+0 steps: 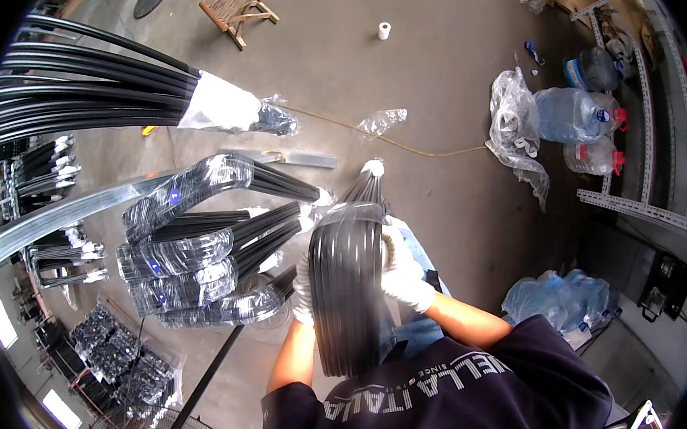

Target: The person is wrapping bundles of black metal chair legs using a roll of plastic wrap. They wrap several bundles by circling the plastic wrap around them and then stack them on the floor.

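Note:
I hold a thick bundle of long black strips [348, 287] upright in front of my chest, its far end [370, 174] resting on the concrete floor. My left hand [302, 289], in a white glove, grips the bundle's left side. On the right side, my right hand [404, 272], also gloved, clasps the bundle. A clear plastic sleeve covers the bundle's upper part.
Several bagged bundles of black strips [201, 250] lie stacked on the floor to the left. More black strips [83, 90] rest on a rack at upper left. Big water bottles [574, 116], a clear plastic bag [515, 132], a wooden stool [238, 9] and a metal shelf [652, 142] stand around.

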### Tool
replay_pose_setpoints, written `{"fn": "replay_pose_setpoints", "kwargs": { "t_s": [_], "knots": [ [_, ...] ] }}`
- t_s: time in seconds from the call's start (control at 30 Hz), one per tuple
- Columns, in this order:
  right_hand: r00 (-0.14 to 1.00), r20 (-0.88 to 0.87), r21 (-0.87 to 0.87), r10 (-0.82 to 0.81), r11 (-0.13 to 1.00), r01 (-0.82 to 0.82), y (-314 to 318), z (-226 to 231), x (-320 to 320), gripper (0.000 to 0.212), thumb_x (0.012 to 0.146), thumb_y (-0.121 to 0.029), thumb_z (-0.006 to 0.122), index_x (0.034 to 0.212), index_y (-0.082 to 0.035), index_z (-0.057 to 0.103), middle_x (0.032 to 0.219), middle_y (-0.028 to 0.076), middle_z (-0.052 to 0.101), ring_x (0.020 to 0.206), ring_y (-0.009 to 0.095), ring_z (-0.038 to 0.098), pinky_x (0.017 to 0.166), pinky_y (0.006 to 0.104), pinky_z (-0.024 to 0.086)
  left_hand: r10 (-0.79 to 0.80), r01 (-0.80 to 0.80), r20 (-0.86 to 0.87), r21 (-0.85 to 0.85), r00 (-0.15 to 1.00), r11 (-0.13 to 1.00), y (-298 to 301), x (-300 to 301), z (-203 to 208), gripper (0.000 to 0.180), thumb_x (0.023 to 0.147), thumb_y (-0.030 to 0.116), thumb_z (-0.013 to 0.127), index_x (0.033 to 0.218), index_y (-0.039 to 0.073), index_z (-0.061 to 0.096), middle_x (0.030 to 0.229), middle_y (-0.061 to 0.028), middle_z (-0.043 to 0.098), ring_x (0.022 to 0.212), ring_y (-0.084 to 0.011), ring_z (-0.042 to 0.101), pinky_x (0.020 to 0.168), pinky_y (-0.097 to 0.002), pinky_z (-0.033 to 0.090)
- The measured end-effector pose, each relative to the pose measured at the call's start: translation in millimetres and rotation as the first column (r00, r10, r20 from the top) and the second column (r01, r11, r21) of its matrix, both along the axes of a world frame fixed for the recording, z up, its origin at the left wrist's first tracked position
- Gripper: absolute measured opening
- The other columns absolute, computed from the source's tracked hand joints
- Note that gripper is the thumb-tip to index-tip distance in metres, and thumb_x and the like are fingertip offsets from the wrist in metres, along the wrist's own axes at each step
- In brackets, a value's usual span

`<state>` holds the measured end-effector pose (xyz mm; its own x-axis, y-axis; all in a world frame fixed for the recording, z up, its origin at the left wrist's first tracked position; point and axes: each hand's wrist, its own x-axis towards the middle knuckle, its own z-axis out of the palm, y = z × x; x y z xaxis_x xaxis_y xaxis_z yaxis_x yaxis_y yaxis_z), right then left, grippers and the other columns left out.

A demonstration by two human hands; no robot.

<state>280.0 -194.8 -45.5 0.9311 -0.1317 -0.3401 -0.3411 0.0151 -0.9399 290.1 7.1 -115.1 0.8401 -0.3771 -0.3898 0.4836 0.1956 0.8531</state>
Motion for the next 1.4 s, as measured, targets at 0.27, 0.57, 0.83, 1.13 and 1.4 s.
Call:
{"fn": "replay_pose_setpoints", "kwargs": {
  "t_s": [0.27, 0.57, 0.83, 1.13, 1.4],
  "knots": [
    [0.993, -0.103, 0.163, 0.053, 0.986, -0.035, -19, 10, 8, 0.073, 0.062, -0.017, 0.079, 0.123, -0.004, 0.041, 0.116, 0.009, 0.048, 0.109, 0.020, 0.047, 0.096, 0.0311, 0.036, -0.326, 0.319, 0.163, 0.067, 0.931, 0.945, -40, 35, 31, 0.025, 0.086, 0.008, 0.049, 0.111, 0.005, 0.052, 0.107, -0.0094, 0.057, 0.097, -0.0207, 0.056, 0.084, -0.0320, 0.046],
    [0.779, -0.089, -0.549, 0.620, 0.622, -0.558, -93, 72, 59, 0.076, 0.059, 0.006, 0.057, 0.131, -0.004, 0.034, 0.132, 0.021, 0.037, 0.124, 0.030, 0.039, 0.100, 0.0331, 0.034, -0.204, 0.204, 0.293, 0.034, 0.934, 0.978, -80, 42, 43, 0.026, 0.085, 0.010, 0.051, 0.112, 0.006, 0.051, 0.107, -0.0092, 0.056, 0.097, -0.0215, 0.055, 0.085, -0.0324, 0.045],
    [-0.051, -0.320, -0.722, 0.946, -0.278, -0.633, -55, 84, 146, 0.092, 0.062, -0.010, 0.065, 0.140, -0.018, 0.017, 0.145, 0.015, 0.015, 0.134, 0.034, 0.018, 0.102, 0.0584, 0.021, -0.200, 0.180, 0.355, 0.090, 0.913, 0.980, -70, 49, 54, 0.028, 0.085, 0.011, 0.052, 0.112, 0.006, 0.050, 0.108, -0.0091, 0.055, 0.098, -0.0221, 0.054, 0.086, -0.0327, 0.045],
    [-0.355, 0.004, -0.705, 0.935, -0.249, -0.664, -35, 54, 173, 0.098, 0.057, -0.022, 0.074, 0.138, -0.022, 0.019, 0.125, 0.014, 0.036, 0.121, 0.033, 0.037, 0.095, 0.0530, 0.033, -0.150, 0.144, 0.390, 0.047, 0.909, 0.989, -73, 52, 57, 0.029, 0.084, 0.012, 0.053, 0.113, 0.007, 0.049, 0.109, -0.0090, 0.053, 0.099, -0.0229, 0.053, 0.086, -0.0331, 0.045],
    [-0.399, 0.036, -0.684, 0.916, -0.268, -0.679, -24, 39, 176, 0.084, 0.054, -0.016, 0.071, 0.129, -0.013, 0.032, 0.114, 0.012, 0.044, 0.109, 0.030, 0.046, 0.087, 0.0479, 0.036, -0.061, 0.057, 0.424, 0.022, 0.903, 0.998, -65, 54, 62, 0.031, 0.084, 0.013, 0.054, 0.114, 0.007, 0.049, 0.109, -0.0088, 0.052, 0.100, -0.0235, 0.053, 0.087, -0.0335, 0.044]
  ]
}}
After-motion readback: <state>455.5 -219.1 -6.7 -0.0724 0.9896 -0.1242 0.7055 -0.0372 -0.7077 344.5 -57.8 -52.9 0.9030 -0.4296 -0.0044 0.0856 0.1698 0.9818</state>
